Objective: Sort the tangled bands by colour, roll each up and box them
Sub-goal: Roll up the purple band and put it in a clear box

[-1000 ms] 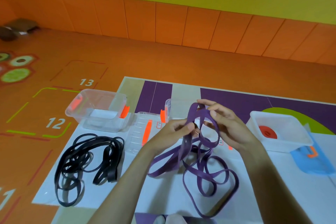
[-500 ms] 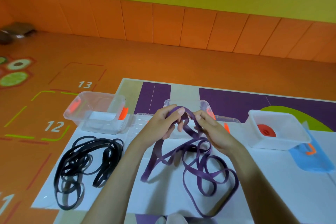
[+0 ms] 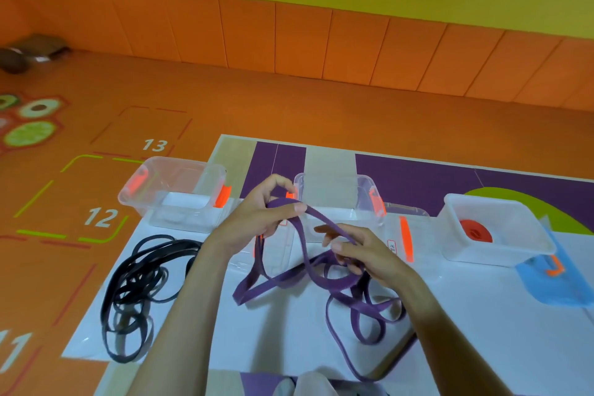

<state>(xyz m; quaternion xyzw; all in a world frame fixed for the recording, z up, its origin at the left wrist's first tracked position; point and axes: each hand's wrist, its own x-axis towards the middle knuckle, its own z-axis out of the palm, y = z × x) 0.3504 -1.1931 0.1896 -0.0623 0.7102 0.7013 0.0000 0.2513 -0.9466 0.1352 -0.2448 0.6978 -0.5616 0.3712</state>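
Note:
A tangle of purple bands [image 3: 350,296] lies on the white sheet in front of me. My left hand [image 3: 257,219] pinches a loop of purple band between thumb and fingers, lifted above the sheet. My right hand [image 3: 360,251] holds the same strand a little lower to the right, fingers curled round it. A pile of black bands [image 3: 138,292] lies at the left. A rolled red band [image 3: 475,230] sits inside the white box [image 3: 501,254] at the right. Two clear boxes stand behind: one at the left [image 3: 170,193], one in the middle [image 3: 340,190].
Clear lids with orange clips [image 3: 405,238] lie flat beside the middle box. A blue lid [image 3: 553,286] lies under the white box's right side. The white sheet [image 3: 514,331] covers a patterned mat on an orange floor with painted numbers. An orange padded wall runs behind.
Both hands have lowered a little and spread apart, drawing a purple strand out between them. The left hand now pinches the loop's top; the right hand has shifted right and down.

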